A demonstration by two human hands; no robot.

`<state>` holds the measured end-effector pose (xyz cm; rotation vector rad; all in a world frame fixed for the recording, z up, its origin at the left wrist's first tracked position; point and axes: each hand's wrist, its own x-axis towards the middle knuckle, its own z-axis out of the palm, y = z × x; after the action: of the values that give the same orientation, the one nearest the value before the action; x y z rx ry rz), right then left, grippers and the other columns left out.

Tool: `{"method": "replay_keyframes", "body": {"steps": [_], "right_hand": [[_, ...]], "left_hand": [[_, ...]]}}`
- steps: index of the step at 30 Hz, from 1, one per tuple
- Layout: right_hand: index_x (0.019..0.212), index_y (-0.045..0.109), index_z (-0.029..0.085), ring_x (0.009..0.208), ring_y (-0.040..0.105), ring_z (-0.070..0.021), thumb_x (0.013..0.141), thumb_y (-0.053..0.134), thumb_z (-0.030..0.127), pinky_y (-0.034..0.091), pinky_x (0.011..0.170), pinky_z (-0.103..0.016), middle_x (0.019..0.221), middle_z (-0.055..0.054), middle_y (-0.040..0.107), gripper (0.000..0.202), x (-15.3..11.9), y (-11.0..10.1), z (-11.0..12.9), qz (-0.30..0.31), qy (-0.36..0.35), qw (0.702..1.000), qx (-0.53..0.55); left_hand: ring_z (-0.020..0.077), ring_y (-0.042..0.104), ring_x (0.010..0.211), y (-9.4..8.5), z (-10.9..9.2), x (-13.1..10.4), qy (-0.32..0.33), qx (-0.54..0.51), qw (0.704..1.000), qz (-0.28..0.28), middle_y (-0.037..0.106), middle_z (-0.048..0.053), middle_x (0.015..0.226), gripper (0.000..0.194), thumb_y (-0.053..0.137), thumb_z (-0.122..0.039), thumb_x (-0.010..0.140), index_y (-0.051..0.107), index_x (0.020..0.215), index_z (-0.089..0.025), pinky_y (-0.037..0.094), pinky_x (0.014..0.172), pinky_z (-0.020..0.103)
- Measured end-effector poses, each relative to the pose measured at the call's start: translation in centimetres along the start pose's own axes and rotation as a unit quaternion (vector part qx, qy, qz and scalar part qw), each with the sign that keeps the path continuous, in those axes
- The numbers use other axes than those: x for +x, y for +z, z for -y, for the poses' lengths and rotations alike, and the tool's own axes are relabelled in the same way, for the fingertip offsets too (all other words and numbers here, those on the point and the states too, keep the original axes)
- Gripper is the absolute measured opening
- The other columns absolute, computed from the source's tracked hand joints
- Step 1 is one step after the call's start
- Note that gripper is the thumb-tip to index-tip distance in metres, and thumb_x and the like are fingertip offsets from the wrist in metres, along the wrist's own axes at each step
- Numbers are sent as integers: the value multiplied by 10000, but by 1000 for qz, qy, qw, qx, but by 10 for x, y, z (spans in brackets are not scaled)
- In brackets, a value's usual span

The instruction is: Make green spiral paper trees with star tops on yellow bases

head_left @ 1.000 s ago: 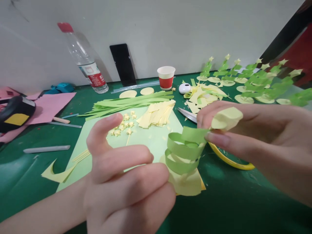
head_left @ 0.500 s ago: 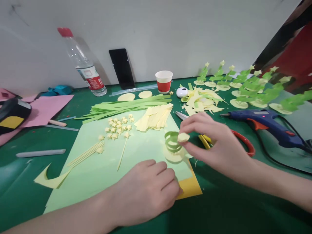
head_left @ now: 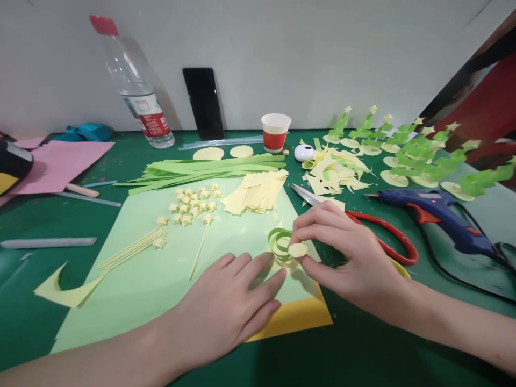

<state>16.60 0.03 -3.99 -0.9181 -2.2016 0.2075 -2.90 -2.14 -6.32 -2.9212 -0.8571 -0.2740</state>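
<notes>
Between the thumb and fingers of my right hand is a small pale yellow paper piece. It is beside a curled green paper strip, which stands over a pale round base, partly hidden by my fingers. My left hand has its fingers apart, with the fingertips close to the curl and nothing held. Both hands are over a light green sheet. On that sheet lie several small paper stars, a star on a thin stick, a bundle of thin sticks and pale yellow strips.
Red-handled scissors and a blue glue gun with its cord lie right. Behind are a paper cup, bottle, phone, green strips and paper scraps. Green star-topped pieces stand back right.
My left hand has opened from a curled shape and its fingers reach toward the green curl. My right hand has moved slightly down and left with the pale piece. The view has shifted slightly.
</notes>
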Motion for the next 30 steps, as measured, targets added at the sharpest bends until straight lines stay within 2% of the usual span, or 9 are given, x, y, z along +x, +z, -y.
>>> {"method": "replay_keyframes", "body": {"steps": [14, 30], "right_hand": [[760, 550, 215, 715, 542, -161, 751, 515, 83, 465, 660, -349, 736, -22, 619, 137, 0, -2, -1, 1, 0, 1000, -8], [770, 560, 188, 722, 550, -141, 770, 532, 89, 471, 665, -305, 750, -29, 608, 103, -4, -1, -1, -10, 22, 1000, -4]], "left_hand": [[194, 501, 710, 4, 0, -1, -22, -25, 999, 39, 530, 114, 1169, 384, 313, -349, 928, 405, 1272, -207, 384, 561, 301], [230, 528, 764, 4, 1, -1, -29, -39, 998, 48, 522, 140, 1164, 369, 300, -331, 931, 420, 1261, -216, 425, 602, 344]]}}
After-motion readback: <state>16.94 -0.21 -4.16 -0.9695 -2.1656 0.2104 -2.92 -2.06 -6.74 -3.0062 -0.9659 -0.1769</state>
